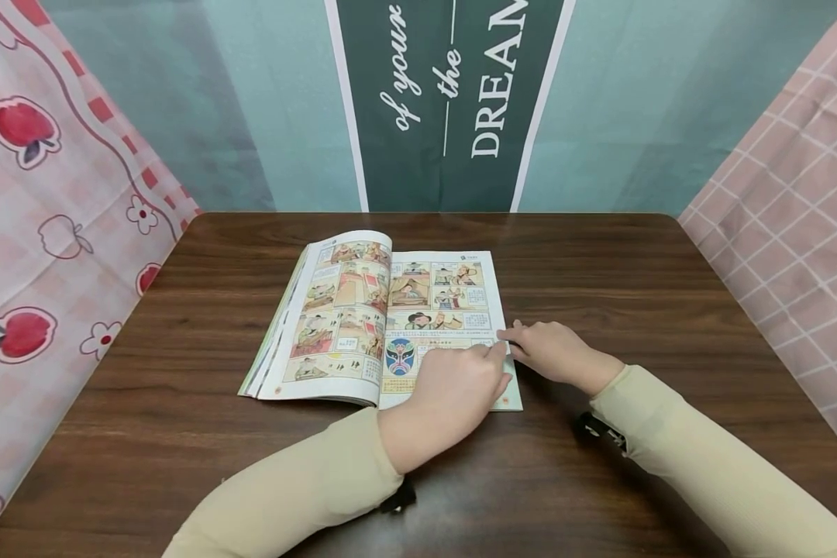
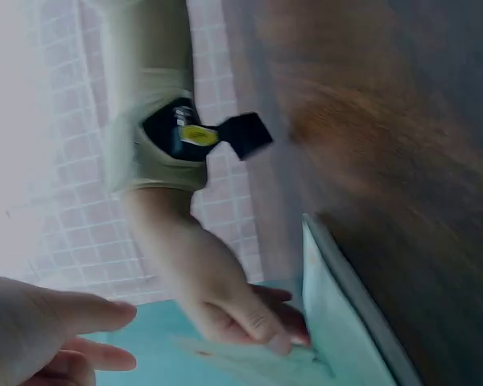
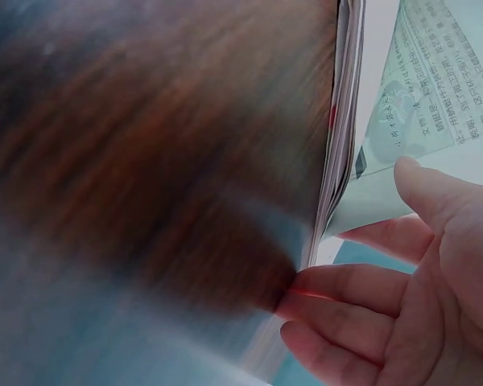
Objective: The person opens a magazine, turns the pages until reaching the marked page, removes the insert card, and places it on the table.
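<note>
Dark wood-grain surface [image 1: 600, 263], teal backdrop [image 1: 307, 124] behind, and here in the head view sits the comic book [image 1: 345, 310], spread wide near the middle! Its spine runs away from the person, so the right-hand page [image 1: 439, 298] has its long axis pointing towards the backdrop. The left hand [image 1: 453, 387] lies right across the lower part of that page, fingertips at its outer edge. And the right hand [image 1: 554, 349]? Just outside that same edge, book entirely to its left, fingertips meeting the paper close beside the left hand's. Both are at the edge, but the right has the outside line, with its forearm clear of the print.

Over to the left wrist view: the left hand's fingers are extended and loosely parted, nothing seen between them, while the right hand bends its fingers at the paper.

Right wrist view, and here's the detail! Thumb in front of the page, forefinger behind: it looks like a light pinch, though how firm I can't tell. Other fingertips are against the stacked page edges [image 3: 346, 96].
</note>
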A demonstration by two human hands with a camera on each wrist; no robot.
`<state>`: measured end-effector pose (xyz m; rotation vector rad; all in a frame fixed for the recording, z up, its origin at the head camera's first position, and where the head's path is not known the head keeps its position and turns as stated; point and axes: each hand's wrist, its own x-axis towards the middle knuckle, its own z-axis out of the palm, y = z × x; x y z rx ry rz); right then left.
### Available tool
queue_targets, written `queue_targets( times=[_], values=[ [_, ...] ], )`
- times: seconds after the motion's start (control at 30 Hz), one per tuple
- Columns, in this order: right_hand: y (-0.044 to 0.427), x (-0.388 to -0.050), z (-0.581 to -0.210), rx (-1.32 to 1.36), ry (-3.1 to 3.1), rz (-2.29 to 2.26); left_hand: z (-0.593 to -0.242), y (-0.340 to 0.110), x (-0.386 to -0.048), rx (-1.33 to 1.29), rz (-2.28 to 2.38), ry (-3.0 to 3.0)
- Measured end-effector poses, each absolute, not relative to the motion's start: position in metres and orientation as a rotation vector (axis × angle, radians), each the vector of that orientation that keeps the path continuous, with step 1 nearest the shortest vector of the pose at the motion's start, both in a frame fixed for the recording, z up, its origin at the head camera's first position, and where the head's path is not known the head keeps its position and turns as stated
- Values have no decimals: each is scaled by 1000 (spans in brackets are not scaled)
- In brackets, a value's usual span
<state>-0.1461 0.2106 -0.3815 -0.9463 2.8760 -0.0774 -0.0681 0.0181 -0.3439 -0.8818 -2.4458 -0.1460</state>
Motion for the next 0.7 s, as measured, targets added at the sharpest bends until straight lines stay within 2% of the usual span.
queue_targets(
  times=[0.7],
  values=[
    [212,-145,-381,-961,2901,-104,-363,41,-93,-816,-215,-2390]
  ],
)
